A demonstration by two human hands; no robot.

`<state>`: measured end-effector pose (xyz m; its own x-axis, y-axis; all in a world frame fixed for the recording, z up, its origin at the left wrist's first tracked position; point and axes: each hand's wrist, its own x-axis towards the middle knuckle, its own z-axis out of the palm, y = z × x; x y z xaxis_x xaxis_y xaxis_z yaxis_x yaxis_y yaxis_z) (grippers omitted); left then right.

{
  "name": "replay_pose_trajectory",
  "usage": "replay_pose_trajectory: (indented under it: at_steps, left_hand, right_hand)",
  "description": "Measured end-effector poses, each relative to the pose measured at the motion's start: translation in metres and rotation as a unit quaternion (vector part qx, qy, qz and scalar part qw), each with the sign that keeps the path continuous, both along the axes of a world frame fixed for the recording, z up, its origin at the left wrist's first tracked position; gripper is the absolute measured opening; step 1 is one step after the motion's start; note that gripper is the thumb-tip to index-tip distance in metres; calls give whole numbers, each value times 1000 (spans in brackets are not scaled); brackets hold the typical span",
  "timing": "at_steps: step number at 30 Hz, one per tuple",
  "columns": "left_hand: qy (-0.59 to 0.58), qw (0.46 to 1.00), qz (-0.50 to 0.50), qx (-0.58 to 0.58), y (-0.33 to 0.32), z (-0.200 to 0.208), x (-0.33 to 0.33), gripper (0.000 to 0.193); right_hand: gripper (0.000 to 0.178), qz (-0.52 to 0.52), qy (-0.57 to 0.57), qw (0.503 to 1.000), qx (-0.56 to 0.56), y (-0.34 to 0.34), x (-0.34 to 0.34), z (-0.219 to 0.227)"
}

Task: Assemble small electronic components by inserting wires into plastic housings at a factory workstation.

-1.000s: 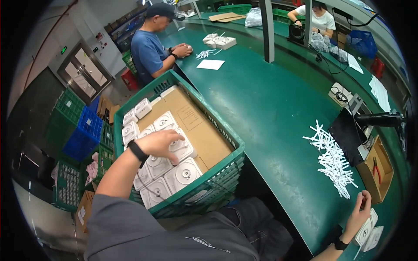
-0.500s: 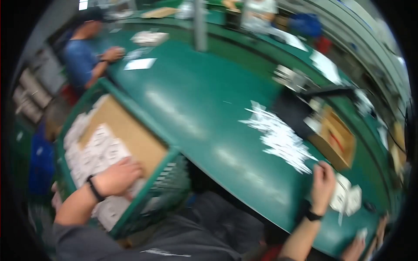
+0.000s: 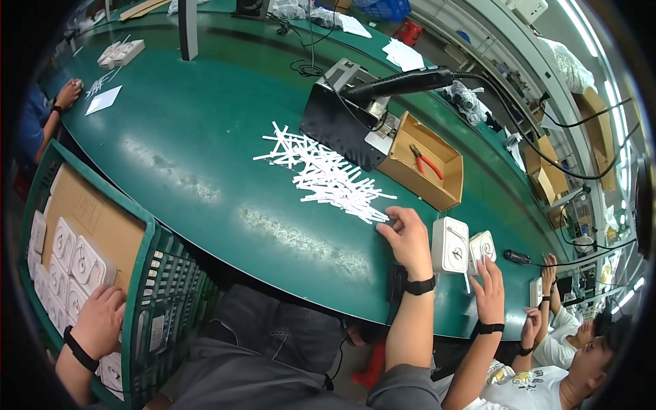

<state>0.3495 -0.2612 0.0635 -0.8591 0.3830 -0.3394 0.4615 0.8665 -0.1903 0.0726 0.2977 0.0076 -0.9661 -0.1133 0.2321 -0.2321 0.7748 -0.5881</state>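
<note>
My left hand (image 3: pixel 101 320) reaches into the green plastic crate (image 3: pixel 147 273) at the left. Its fingers curl down over one of the white rounded cases, with the fingertips hidden. Several more white cases (image 3: pixel 65 246) with round dark marks lie beside a brown cardboard sheet (image 3: pixel 89 212) in the crate. Over the green worktable (image 3: pixel 225 178), my right hand (image 3: pixel 408 239) holds its thumb and index finger apart. It is at the near right end of a loose heap of thin white strips (image 3: pixel 328 174), with nothing visible between the fingers.
A co-worker's hand (image 3: pixel 488 290) is close to two white cases (image 3: pixel 450 246) right of my right hand. Behind the strips stand a black metal device (image 3: pixel 339 123) and a cardboard box (image 3: pixel 444 195) with red-handled pliers (image 3: pixel 425 164). A grey post (image 3: pixel 188 31) rises at the back.
My view has swung rightward, so the crate sits farther left and the co-workers at right show more. My right thumb and index finger have parted near the strips. My left hand stays in the crate.
</note>
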Motion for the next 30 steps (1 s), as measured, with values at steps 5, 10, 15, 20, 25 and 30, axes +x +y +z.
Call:
replay_pose_trajectory:
  at_steps: [5, 10, 15, 20, 25, 30]
  left_hand:
    - [-99, 991, 83, 32, 1, 12, -1, 48]
    - [-128, 990, 64, 5, -8, 8, -9, 69]
    - [-100, 994, 39, 13, -32, -18, 3, 67]
    - [-97, 988, 111, 43, -48, -35, 13, 70]
    - [-37, 979, 178, 89, -36, 33, 0, 83]
    - [23, 948, 287, 138, -60, 107, -5, 98]
  right_hand:
    - [22, 13, -45, 997, 60, -4, -2, -2]
    - [17, 25, -50, 997, 44, 3, -7, -7]
    - [12, -3, -106, 991, -82, 6, -7, -3]
    - [10, -2, -130, 972, -194, 14, -10, -6]
    - [12, 3, -149, 945, -290, 7, -4, 6]
    - [14, -45, -134, 942, -303, 7, -5, 4]
